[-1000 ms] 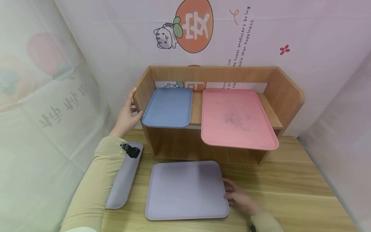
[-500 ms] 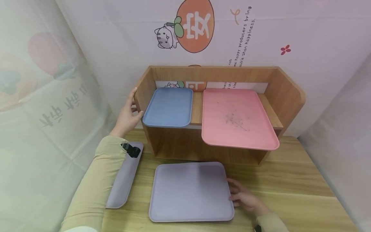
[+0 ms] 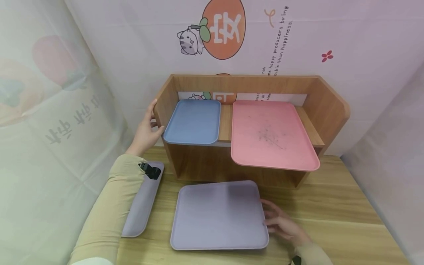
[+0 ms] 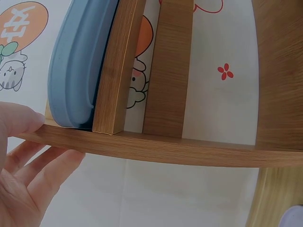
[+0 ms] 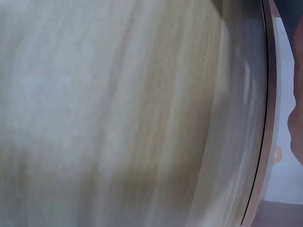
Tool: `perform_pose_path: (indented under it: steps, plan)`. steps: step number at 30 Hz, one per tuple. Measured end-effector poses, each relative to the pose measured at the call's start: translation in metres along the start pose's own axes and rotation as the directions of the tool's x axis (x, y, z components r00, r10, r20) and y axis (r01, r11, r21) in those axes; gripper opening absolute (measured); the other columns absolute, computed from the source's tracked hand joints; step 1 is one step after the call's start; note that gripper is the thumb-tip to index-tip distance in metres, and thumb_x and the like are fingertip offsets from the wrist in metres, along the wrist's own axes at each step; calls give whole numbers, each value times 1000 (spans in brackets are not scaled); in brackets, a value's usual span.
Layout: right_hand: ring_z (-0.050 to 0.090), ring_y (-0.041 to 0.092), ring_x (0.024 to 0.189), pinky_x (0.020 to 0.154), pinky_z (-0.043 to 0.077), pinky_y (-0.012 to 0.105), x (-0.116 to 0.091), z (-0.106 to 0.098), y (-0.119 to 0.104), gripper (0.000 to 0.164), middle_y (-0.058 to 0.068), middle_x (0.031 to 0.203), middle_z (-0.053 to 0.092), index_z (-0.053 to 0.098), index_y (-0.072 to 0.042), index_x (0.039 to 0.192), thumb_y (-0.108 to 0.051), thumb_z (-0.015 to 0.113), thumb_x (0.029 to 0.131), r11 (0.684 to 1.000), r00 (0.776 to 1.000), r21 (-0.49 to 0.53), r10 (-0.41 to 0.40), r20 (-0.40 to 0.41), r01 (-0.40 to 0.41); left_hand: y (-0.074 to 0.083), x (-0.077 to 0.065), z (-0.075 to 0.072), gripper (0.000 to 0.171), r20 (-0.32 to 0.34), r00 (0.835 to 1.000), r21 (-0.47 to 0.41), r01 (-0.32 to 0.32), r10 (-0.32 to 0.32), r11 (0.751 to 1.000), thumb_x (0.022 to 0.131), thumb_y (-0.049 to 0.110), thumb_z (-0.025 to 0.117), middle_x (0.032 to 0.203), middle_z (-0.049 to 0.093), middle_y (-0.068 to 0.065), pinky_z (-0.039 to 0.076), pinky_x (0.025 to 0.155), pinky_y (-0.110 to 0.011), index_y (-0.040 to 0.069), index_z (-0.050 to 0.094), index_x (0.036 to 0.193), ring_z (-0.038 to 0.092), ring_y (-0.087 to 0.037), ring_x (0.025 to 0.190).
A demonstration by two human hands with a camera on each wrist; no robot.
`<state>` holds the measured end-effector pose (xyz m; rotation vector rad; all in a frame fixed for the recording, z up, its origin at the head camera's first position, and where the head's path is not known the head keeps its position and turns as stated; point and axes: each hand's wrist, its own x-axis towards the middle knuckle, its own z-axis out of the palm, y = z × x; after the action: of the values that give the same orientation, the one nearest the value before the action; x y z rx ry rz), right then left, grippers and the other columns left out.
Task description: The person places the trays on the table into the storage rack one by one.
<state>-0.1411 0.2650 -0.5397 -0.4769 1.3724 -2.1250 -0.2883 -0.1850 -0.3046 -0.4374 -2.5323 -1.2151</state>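
Observation:
My left hand (image 3: pixel 144 133) grips the left side panel of a two-level wooden desktop shelf (image 3: pixel 246 84). In the left wrist view the thumb lies on one side of the panel (image 4: pixel 170 153) and the fingers on the other. My right hand (image 3: pixel 282 223) holds the right edge of a light purple tray (image 3: pixel 218 217), thumb over the rim, some fingers hidden. This tray lies in front of the shelf's lower level, slightly tilted. On the upper level sit a blue tray (image 3: pixel 193 121) and a larger pink tray (image 3: pixel 265 132) with dark marks, its front overhanging the board.
A second purple tray (image 3: pixel 145 202) lies on the wooden table (image 3: pixel 338 209) at the left, partly under my left sleeve (image 3: pixel 109 206). Printed cloth (image 3: pixel 298 44) hangs behind the shelf and along both sides. The right wrist view shows mostly blurred wood grain.
The purple tray has shifted a little to the right with my right hand, then its far right corner has risen slightly. My left hand stays on the shelf panel.

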Motion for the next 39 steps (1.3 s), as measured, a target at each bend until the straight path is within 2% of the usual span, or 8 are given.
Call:
perform_pose_path:
  steps: [7,13,16,19,25,30,34,39]
  plan:
    - [64,14,99,84,56,33,-3,-3,-2,73,0,118,60,44,-35,132,20,38,84,995,995,46,-89,-48,92,0,0,0,90,2,1000,6,-5,4,1000,89,-1,57,132,41,-30,50,86,-59,38,4,151,53,-48,112]
    - [65,15,94,81,56,30,1,-1,-1,70,3,111,59,44,-34,129,20,37,85,986,976,51,-147,-159,157,0,0,0,90,9,1000,8,4,-4,1000,89,-1,57,132,41,-30,49,87,-59,37,3,151,53,-49,113]
    - [66,14,89,78,57,29,4,1,2,70,3,108,58,43,-33,127,21,38,83,985,955,40,-152,-256,168,0,0,0,89,9,1000,12,7,-7,1000,90,-1,56,132,41,-30,49,87,-59,36,3,151,53,-49,113]
    - [66,13,84,73,58,27,9,6,4,69,2,103,58,43,-33,123,21,40,81,988,907,15,-132,-399,150,1,0,0,89,8,1000,4,4,-4,1000,89,-1,56,132,42,-30,49,87,-59,35,3,151,53,-49,112]
    - [64,12,73,66,58,26,19,15,4,66,3,98,56,39,-29,121,21,43,79,996,780,-3,-74,-622,93,0,1,0,89,9,1000,2,1,-1,1000,89,-2,56,131,42,-30,49,88,-59,34,3,152,53,-49,112]
    - [64,12,72,65,58,26,23,18,5,65,3,96,56,34,-26,125,21,42,80,997,723,17,-38,-690,69,0,1,0,89,8,1000,6,7,-7,1000,89,-1,56,131,42,-30,50,87,-59,35,4,151,53,-49,112]
    - [65,11,73,67,58,26,27,19,8,67,3,96,55,30,-23,130,21,42,81,997,714,33,-29,-699,73,-1,1,1,89,6,1000,8,15,-15,1000,89,-1,57,131,42,-29,50,88,-59,37,4,151,54,-48,112]
    - [65,9,81,71,58,25,35,23,14,67,4,101,55,21,-18,134,21,43,84,994,746,25,-66,-663,110,-2,1,0,89,3,1000,-6,7,-7,1000,89,-1,56,131,43,-29,50,87,-59,36,4,151,53,-49,112]
